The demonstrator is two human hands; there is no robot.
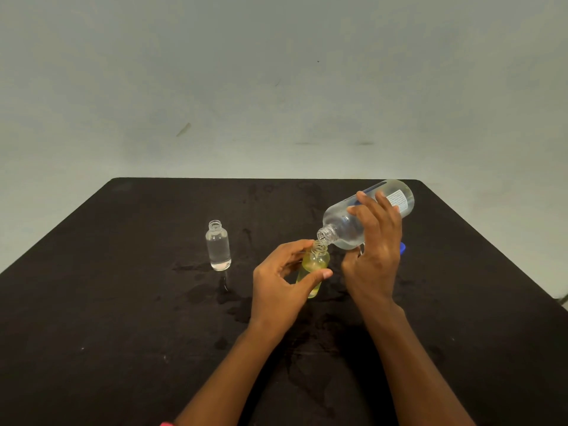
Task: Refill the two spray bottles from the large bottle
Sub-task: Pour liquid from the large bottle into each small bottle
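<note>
My right hand (373,241) grips the large clear bottle (341,224), tilted with its open neck down and to the left. The neck meets the open mouth of a small yellow-tinted spray bottle (315,262) standing on the black table (123,302). My left hand (281,281) holds that small bottle between thumb and fingers. A second small clear bottle (218,245), uncapped and nearly full of clear liquid, stands upright to the left, apart from both hands.
A blue cap (402,248) peeks out behind my right hand. Wet patches darken the table around and in front of the small bottles. A thin dark object (225,282) lies just in front of the clear bottle. A pale wall rises behind the table.
</note>
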